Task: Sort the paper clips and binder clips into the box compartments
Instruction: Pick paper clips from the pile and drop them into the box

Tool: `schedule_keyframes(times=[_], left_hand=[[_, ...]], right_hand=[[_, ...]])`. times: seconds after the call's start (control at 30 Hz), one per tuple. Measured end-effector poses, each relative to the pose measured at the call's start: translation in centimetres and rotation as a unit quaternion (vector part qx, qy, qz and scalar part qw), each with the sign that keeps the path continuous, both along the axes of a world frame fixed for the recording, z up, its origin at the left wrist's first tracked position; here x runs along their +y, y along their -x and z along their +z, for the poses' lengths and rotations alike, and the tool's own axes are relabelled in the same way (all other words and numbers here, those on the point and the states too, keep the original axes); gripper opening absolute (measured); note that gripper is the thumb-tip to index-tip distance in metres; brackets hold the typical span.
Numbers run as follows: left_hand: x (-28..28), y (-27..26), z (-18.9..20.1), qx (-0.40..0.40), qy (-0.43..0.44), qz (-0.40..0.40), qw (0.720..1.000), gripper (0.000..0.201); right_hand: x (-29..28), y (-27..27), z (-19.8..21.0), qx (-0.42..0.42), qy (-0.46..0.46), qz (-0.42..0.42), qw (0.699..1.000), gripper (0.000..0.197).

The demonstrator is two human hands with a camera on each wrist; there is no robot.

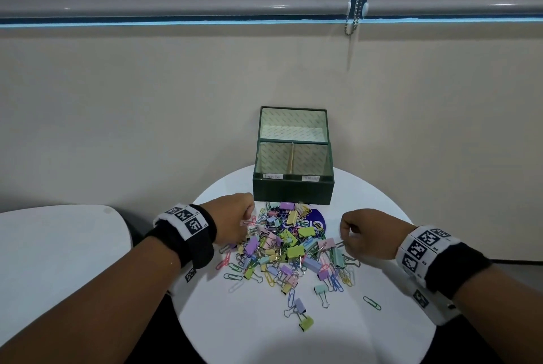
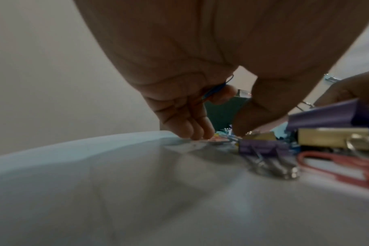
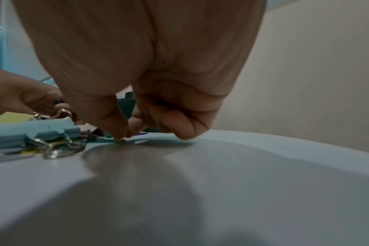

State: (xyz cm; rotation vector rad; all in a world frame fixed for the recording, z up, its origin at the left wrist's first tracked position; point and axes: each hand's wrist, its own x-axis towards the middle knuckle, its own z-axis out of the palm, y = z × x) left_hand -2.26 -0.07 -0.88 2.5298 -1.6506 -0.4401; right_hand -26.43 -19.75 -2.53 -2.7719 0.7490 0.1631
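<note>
A heap of pastel binder clips and coloured paper clips [image 1: 289, 246] lies on a round white table [image 1: 367, 334]. Behind it stands a dark green box [image 1: 293, 190] with its lid up and a divider [image 1: 291, 158] between two labelled compartments; both look empty. My left hand [image 1: 245, 224] is at the heap's left edge. In the left wrist view its curled fingers hold blue and orange paper clips [image 2: 216, 90] against the palm, fingertips [image 2: 200, 133] touching the table. My right hand [image 1: 345, 239] is at the right edge, thumb and forefinger pinching a green paper clip [image 3: 114, 140] that lies on the table.
A lone green paper clip [image 1: 372, 303] and a yellow-green binder clip [image 1: 306, 323] lie nearer me. A purple round sticker [image 1: 318, 221] shows under the heap. A second white table [image 1: 58, 246] stands at the left, and a wall rises right behind the box.
</note>
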Motion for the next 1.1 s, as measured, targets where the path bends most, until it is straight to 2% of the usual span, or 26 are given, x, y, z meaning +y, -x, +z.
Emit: schedule_keyframes(times=[0.1, 0.2, 0.37, 0.43, 0.5, 0.6, 0.67, 0.7, 0.77, 0.83, 0.9, 0.97, 1.03, 1.1], left_hand=[[-0.2, -0.3, -0.2, -0.036, 0.008, -0.011, 0.999, 0.022], [-0.1, -0.6, -0.5, -0.045, 0.010, -0.015, 0.999, 0.022], [0.1, -0.8, -0.6, -0.039, 0.056, -0.020, 0.997, 0.027], [0.2, -0.8, -0.4, -0.032, 0.084, -0.020, 0.996, 0.028], [0.2, -0.8, -0.4, -0.033, 0.103, -0.024, 0.994, 0.030], [0.0, -0.7, -0.3, -0.018, 0.123, -0.024, 0.992, 0.028], [-0.1, -0.7, -0.2, -0.002, 0.128, -0.020, 0.992, 0.027], [-0.1, -0.7, -0.1, 0.003, 0.129, -0.018, 0.991, 0.027], [-0.1, -0.7, -0.1, 0.006, 0.130, -0.017, 0.991, 0.027], [-0.1, -0.9, 0.0, 0.006, 0.126, -0.021, 0.992, 0.028], [-0.1, -1.1, 0.3, 0.001, 0.112, -0.030, 0.993, 0.032], [-0.2, -1.0, 1.1, 0.002, 0.090, -0.043, 0.995, 0.032], [-0.7, -0.7, 2.5, 0.017, 0.075, -0.048, 0.996, 0.028], [-1.8, -0.3, 4.3, 0.042, 0.084, -0.046, 0.995, 0.024]], right_hand=[[-0.1, -0.3, 0.2, 0.003, 0.004, 0.014, 1.000, 0.002], [-0.3, -0.7, 0.3, 0.030, 0.018, 0.025, 0.999, 0.017], [-0.7, -2.0, 1.6, 0.081, 0.004, 0.023, 0.996, 0.013], [-1.5, -3.0, 3.6, 0.047, -0.013, 0.021, 0.999, 0.020], [-2.4, -4.5, 5.7, -0.035, -0.045, 0.008, 0.998, 0.024], [-3.7, -7.3, 7.6, -0.140, -0.035, -0.016, 0.989, 0.015], [-4.1, -9.0, 8.2, -0.161, -0.027, -0.032, 0.986, 0.004], [-4.1, -9.5, 8.4, -0.161, -0.026, -0.036, 0.986, 0.007], [-4.2, -10.1, 8.7, -0.156, -0.025, -0.036, 0.987, 0.024], [-3.8, -9.5, 8.9, -0.181, -0.019, -0.036, 0.983, 0.037], [-2.6, -7.7, 8.9, -0.215, -0.022, -0.034, 0.976, 0.026], [-1.0, -4.8, 8.4, -0.167, -0.021, -0.004, 0.986, 0.012], [0.4, -1.6, 7.2, -0.035, -0.026, 0.041, 0.998, 0.020], [1.4, 1.5, 5.8, 0.082, -0.054, 0.048, 0.994, 0.029]])
